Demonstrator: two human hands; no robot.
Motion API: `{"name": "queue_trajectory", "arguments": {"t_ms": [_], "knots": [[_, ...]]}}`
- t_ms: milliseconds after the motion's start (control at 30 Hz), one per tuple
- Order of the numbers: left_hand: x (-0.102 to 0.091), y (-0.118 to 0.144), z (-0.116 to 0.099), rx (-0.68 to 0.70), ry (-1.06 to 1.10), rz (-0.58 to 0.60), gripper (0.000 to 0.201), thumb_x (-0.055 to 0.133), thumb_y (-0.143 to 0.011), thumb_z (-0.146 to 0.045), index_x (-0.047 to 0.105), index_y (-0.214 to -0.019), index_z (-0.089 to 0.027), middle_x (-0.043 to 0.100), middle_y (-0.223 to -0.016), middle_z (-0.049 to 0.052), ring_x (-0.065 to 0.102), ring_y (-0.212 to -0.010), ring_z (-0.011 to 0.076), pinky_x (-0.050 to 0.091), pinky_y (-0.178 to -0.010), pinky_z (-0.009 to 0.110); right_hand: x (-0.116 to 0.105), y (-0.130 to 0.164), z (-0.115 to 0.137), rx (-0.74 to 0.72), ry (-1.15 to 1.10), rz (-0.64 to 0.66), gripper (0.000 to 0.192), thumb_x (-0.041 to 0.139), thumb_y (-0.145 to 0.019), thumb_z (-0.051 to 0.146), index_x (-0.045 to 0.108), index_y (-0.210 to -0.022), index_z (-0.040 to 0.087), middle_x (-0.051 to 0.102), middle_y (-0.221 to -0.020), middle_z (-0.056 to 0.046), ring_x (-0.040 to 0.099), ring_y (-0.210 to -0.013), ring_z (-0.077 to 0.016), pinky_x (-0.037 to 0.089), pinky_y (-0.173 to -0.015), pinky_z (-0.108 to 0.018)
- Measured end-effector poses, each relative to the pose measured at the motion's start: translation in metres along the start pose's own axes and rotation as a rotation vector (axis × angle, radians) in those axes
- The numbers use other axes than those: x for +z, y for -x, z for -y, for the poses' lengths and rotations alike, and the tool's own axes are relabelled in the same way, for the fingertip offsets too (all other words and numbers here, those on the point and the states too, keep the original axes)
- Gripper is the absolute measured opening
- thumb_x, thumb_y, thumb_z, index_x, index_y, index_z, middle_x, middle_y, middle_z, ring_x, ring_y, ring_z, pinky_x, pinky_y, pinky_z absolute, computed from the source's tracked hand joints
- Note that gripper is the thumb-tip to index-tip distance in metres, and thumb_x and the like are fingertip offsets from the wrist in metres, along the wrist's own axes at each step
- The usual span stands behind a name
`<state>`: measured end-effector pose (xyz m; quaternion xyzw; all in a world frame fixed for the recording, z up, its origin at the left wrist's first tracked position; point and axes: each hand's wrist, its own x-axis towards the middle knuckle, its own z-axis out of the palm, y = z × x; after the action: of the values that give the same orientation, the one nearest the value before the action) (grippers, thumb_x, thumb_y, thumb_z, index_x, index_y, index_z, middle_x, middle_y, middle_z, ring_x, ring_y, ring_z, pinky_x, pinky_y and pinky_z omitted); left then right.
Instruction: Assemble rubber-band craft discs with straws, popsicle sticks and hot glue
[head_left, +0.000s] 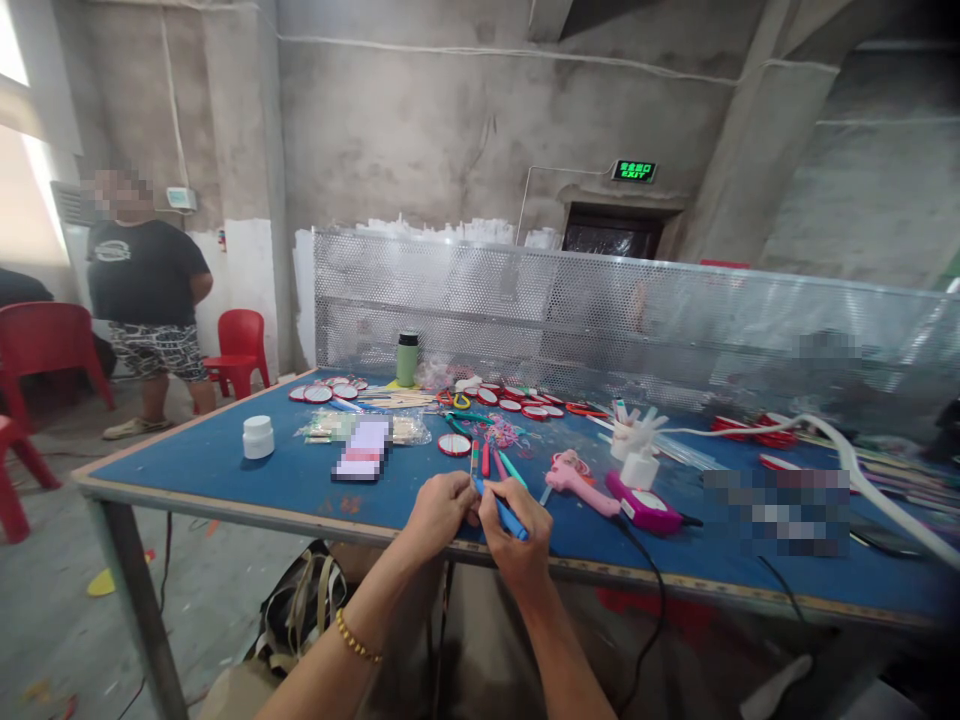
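Two hands are occupied: the left hand (439, 512) pinches a thin, colour-banded strip (475, 459) between them; the right hand (517, 545) grips a blue, pen-shaped marker (513, 520). A loose left pinch could let the strip twist.

Passable tabletop (202, 475) leftward, pens (485, 460) obstructing ahead, glue gun (589, 488) rightward

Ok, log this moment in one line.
left hand: pinching thin colour-banded stick; right hand: holding thick blue marker; ahead: round red-rimmed disc
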<state>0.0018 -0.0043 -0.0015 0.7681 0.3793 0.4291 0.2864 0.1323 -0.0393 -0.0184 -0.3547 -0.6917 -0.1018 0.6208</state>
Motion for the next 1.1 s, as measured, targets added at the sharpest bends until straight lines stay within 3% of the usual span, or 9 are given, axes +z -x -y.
{"name": "queue_trajectory", "arguments": {"t_ms": [1100], "knots": [[0.0003, -0.0013, 0.0021, -0.004, -0.001, -0.001, 0.03, 0.044, -0.084, -0.029, 0.049, -0.056, -0.018, 0.056, -0.053, -0.004, 0.049, -0.054, 0.0111, 0.028, -0.053, 0.022, 0.0008, 0.0009, -0.0017, 0.002, 0.034, -0.025, 0.01, 0.054, -0.087, 0.016, 0.062, -0.084, 0.019, 0.061, -0.071, -0.002, 0.058, -0.066, -0.0151, 0.046, -0.066, -0.028]]}}
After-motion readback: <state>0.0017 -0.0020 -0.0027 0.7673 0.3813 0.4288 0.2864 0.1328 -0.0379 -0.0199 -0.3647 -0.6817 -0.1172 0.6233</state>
